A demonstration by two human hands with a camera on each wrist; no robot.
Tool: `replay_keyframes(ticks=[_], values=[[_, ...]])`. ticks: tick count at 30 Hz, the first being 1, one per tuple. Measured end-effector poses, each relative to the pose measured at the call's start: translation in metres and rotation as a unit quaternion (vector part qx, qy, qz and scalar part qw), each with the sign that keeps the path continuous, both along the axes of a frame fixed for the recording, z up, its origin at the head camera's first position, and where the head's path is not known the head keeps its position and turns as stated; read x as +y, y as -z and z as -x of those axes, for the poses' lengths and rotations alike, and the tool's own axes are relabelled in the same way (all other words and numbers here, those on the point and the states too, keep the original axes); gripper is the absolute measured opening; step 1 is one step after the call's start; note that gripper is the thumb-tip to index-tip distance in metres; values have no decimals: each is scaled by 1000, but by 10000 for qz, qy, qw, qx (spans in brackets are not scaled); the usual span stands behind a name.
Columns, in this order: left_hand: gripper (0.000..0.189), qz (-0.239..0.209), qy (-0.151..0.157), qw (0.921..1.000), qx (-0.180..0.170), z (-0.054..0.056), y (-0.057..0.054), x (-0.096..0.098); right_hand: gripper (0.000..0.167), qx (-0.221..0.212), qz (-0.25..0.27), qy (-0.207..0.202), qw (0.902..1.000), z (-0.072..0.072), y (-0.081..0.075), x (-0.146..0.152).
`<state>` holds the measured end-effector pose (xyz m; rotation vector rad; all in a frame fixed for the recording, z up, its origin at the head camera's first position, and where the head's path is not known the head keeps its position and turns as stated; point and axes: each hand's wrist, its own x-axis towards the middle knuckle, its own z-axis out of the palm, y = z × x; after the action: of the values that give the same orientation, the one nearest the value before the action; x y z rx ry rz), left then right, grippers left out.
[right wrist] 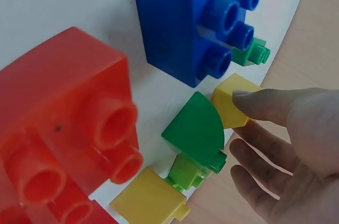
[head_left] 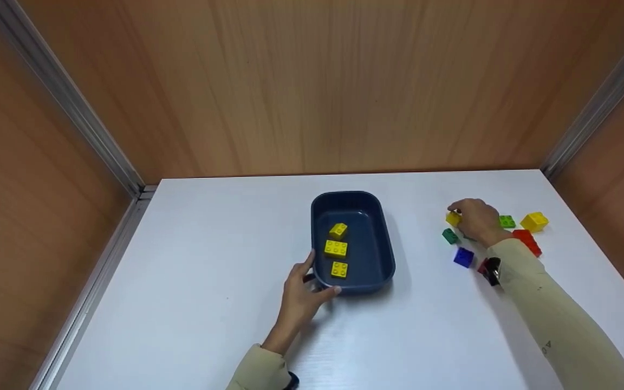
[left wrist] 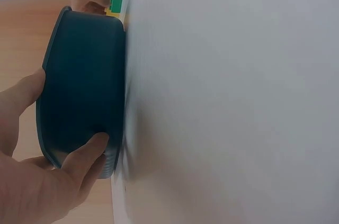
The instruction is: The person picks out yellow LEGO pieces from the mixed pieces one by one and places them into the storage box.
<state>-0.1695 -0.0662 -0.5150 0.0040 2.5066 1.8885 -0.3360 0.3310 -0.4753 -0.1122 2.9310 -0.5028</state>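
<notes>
A dark blue tray (head_left: 369, 265) stands on the white table with three yellow toy bricks (head_left: 336, 248) in it. My left hand (head_left: 299, 297) grips its near left corner, thumb at the near edge and fingers along the left side. Over to the right, my right hand (head_left: 479, 219) pinches a yellow brick (right wrist: 228, 99) between thumb and fingers, low by the table. Around that hand lie a dark green brick (head_left: 450, 236), a blue brick (head_left: 463, 257), a light green brick (head_left: 507, 221) and a curved green brick (right wrist: 198, 128).
Further right are a red brick (head_left: 527, 242) and another yellow brick (head_left: 534, 222). A second red brick (head_left: 482, 267) is partly hidden by the right wrist. Wooden panels (head_left: 312, 92) enclose the white table (head_left: 225, 260) at the back and both sides.
</notes>
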Motion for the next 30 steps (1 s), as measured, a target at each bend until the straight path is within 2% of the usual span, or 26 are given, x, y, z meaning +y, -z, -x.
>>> replay_keyframes(ticks=[4,16,30], values=[[98,76,7,9999,117,0,-1,0,44,79,-120,-118,9998,1,0,1],[99,61,-40,10000,-30,-1,0,2,43,-86,-47,-94,9999,2,2,3],[99,60,-24,10000,-33,0,1,0,45,253,-71,-201,9995,-1,-2,0]])
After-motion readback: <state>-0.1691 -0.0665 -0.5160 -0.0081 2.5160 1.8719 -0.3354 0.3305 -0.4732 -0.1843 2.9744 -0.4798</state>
